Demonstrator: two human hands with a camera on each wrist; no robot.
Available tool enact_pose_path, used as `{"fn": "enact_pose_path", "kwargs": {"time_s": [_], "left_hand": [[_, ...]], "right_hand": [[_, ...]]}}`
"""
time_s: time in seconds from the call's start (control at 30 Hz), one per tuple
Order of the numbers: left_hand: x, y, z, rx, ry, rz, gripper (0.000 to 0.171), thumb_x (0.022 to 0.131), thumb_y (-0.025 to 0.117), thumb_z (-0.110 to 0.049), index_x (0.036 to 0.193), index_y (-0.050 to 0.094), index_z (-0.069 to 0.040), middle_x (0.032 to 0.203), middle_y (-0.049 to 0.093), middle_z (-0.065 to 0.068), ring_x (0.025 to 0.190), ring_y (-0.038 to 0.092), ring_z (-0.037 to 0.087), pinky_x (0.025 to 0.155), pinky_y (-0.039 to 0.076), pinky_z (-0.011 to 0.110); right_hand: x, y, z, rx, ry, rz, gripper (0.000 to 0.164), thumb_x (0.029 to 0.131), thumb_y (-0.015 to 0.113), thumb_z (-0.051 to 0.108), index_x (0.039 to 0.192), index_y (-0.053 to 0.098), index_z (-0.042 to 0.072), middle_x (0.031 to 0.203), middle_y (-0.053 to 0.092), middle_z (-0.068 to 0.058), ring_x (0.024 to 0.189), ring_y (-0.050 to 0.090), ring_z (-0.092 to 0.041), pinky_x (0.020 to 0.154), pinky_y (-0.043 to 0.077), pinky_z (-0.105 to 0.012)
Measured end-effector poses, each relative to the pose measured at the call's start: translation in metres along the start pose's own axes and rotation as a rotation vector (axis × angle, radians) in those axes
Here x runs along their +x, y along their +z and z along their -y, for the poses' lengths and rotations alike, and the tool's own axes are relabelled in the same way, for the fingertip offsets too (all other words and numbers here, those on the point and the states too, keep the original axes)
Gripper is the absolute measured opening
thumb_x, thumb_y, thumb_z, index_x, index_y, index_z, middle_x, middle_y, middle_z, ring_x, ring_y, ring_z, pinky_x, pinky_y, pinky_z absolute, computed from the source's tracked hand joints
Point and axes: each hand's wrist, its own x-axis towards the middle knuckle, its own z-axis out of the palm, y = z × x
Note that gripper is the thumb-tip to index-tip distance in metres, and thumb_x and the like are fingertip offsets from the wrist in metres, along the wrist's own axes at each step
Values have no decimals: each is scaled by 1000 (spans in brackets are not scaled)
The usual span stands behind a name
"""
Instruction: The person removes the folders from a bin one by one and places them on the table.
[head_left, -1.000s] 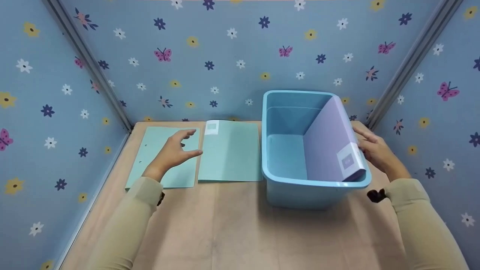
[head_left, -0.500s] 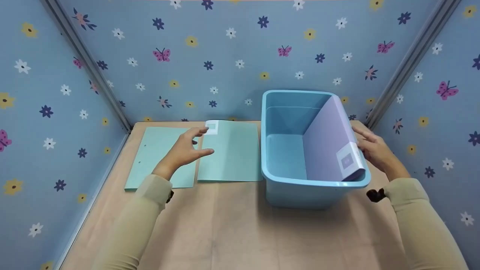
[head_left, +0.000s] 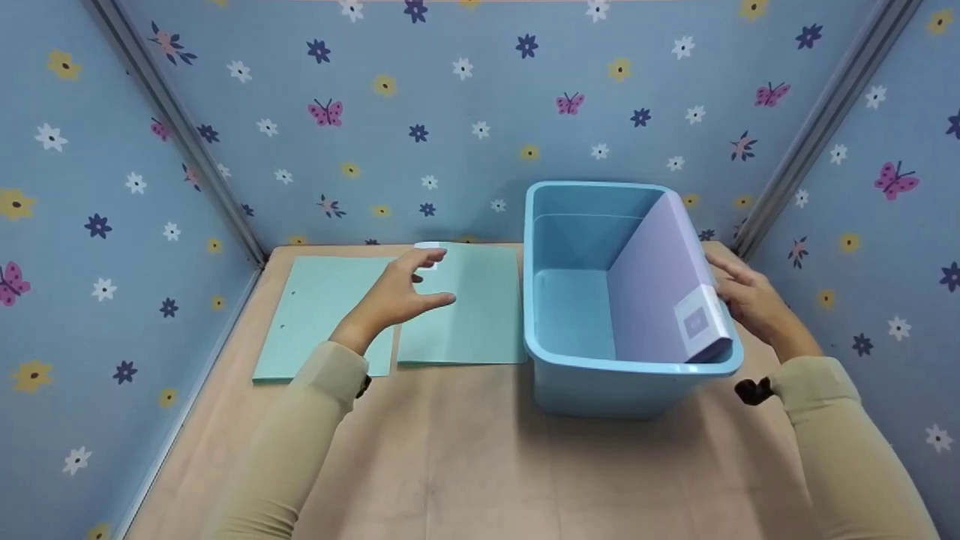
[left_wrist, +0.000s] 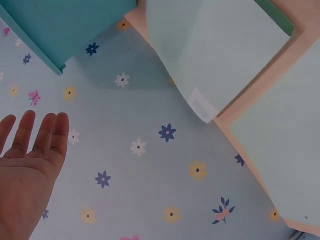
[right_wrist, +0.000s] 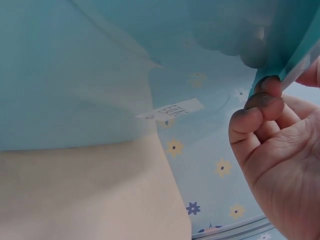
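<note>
My left hand point(head_left: 401, 296), thumb and fingers spread apart, hovers over the left part of a mint-green file folder point(head_left: 480, 315). In the left wrist view this hand point(left_wrist: 32, 170) holds nothing. Another mint-green folder point(head_left: 322, 307) with punched holes lies just to the left. A light-blue plastic bin point(head_left: 577, 366) stands on the right side of the table. Leaning along its right inner wall is a lilac file folder point(head_left: 656, 277) with a white spine label. My right hand point(head_left: 754, 300) grips the bin's right rim; in the right wrist view its fingers point(right_wrist: 265, 107) curl beneath the rim.
The pale wooden table point(head_left: 480, 457) ends at a blue flowered back panel point(head_left: 465, 105). Similar panels rise at left and right, joined by grey metal corner posts point(head_left: 180, 127). A white printed label point(right_wrist: 175, 109) shows on the bin's outer side.
My left hand has moved right, from between the two green folders to over the second one, still spread. My right hand, the bin and the lilac folder have stayed in place.
</note>
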Motion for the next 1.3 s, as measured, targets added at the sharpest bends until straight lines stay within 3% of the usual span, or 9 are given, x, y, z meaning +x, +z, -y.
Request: {"fn": "enact_pose_path", "kwargs": {"time_s": [0.27, 0.53, 0.93, 1.3], "left_hand": [[11, 11, -15, -11, 22, 18, 79, 96, 86, -30, 162, 50, -9, 163, 53, 15, 148, 52, 36, 120, 48, 54], [23, 24, -32, -32, 59, 29, 74, 96, 85, -27, 159, 53, -8, 159, 57, 14, 146, 54, 37, 118, 50, 53], [36, 40, -58, -46, 146, 15, 69, 99, 81, -28, 159, 53, -6, 150, 63, 15, 138, 62, 31, 115, 53, 49], [45, 54, -82, -96, 180, 4, 64, 101, 79, -28, 155, 55, -3, 145, 65, 19, 131, 65, 31, 110, 56, 49]], "right_hand": [[0, 0, -1, -15, 4, -10, 66, 113, 57, 13, 173, 29, 10, 106, 80, 10, 87, 75, -7, 80, 63, -24], [-1, 2, -1, 65, -17, 26, 71, 113, 53, 8, 172, 14, -3, 103, 81, 6, 87, 75, -7, 80, 63, -24], [0, 1, -2, 48, -27, 18, 67, 114, 56, 12, 173, 26, 5, 110, 81, 9, 93, 77, -8, 83, 64, -24], [-1, 1, 0, 13, 3, 9, 68, 114, 57, 17, 173, 26, 9, 113, 81, 10, 95, 78, -8, 85, 64, -24]]}}
